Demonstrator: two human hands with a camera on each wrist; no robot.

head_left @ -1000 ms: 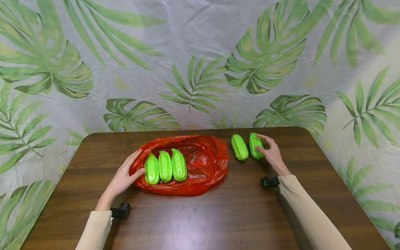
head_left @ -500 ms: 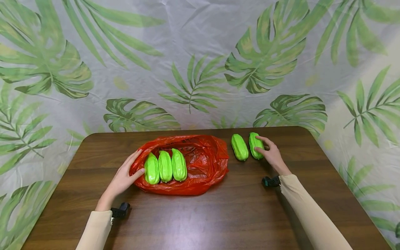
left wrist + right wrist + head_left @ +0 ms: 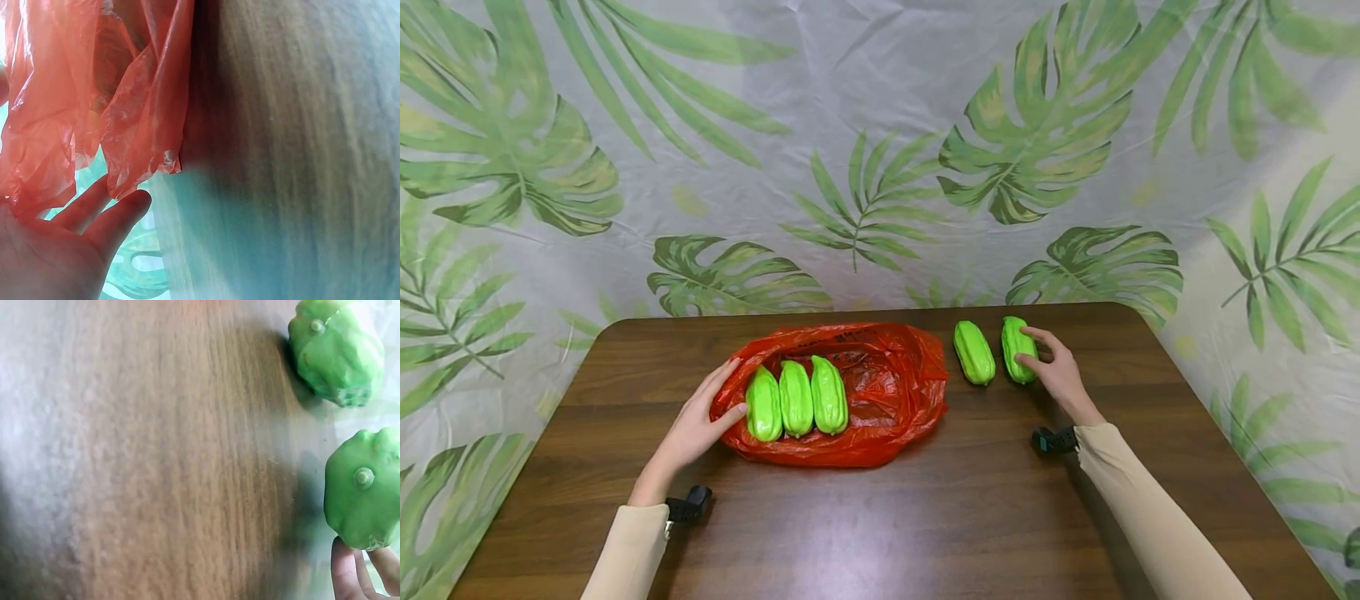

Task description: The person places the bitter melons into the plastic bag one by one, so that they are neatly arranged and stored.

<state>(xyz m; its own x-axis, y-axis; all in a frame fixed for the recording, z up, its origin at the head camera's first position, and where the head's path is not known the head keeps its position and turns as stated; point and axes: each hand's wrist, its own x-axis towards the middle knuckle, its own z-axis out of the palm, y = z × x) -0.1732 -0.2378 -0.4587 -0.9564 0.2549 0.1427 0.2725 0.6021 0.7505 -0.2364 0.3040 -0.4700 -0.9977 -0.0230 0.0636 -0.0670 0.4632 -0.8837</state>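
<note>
A red plastic bag (image 3: 898, 417) lies with its mouth spread wide. Three bright green, ribbed gourds (image 3: 797, 398) rest side by side in its left part. My left hand (image 3: 700, 425) holds the bag's left edge, thumb over the rim on the inside and fingers along the outside. In the left wrist view, the thin red film hangs over the fingers (image 3: 122, 219). To the right of the bag, my right hand (image 3: 1060, 375) grips another green gourd (image 3: 1017, 350) between thumb and fingers. In the right wrist view its rounded end with a small stub faces the camera.
One more green gourd (image 3: 974, 353) lies on the brown wooden table (image 3: 880, 525), between the bag and the gripped gourd. A leaf-patterned cloth (image 3: 880, 167) hangs right behind the table's back edge. Each wrist wears a black strap with a small camera.
My right hand has shifted slightly right along with its gourd, widening the gap to the neighbouring gourd a little. The left hand and the bag stay put.
</note>
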